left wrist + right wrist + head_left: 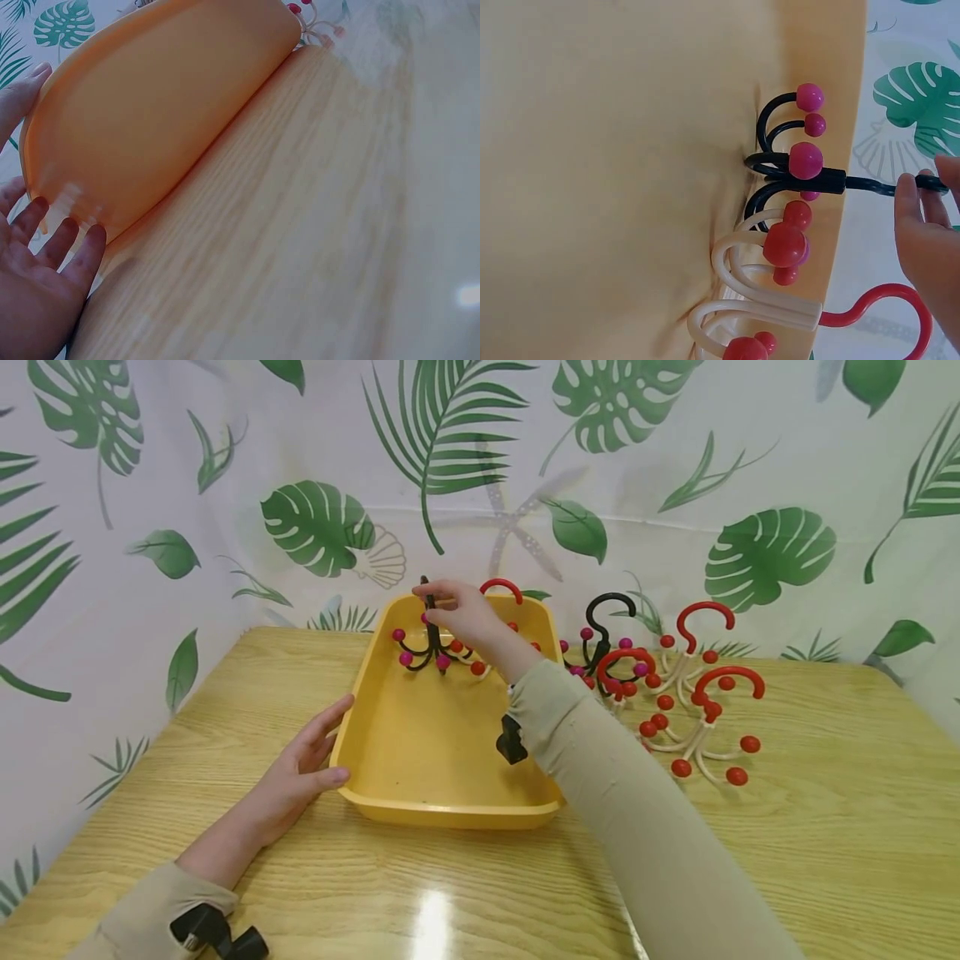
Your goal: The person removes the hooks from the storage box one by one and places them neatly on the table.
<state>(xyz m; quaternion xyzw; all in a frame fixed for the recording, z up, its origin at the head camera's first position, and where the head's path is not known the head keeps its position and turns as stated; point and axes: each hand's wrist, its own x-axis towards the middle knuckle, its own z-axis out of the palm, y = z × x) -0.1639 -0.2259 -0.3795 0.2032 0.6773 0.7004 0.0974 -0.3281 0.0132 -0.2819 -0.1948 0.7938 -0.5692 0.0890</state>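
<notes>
My right hand [471, 617] pinches the top of a black multi-arm hook hanger [432, 639] with magenta ball tips. It stands upright at the far end of a yellow plastic basin [435, 743]. In the right wrist view the fingertips [907, 196] are at its black hook, and its curved arms are close to the basin floor. Beside it in the basin is a cream hanger [780, 311] with a red hook and red balls. My left hand [292, 777] rests against the basin's left side, fingers on the outer wall and thumb [34, 79] at the rim.
Right of the basin stand another black hanger [602, 647] with magenta balls and several cream hangers with red hooks, such as the front one [705, 731]. All are on a wooden table [825, 843]. A leaf-patterned cloth [480, 527] hangs behind.
</notes>
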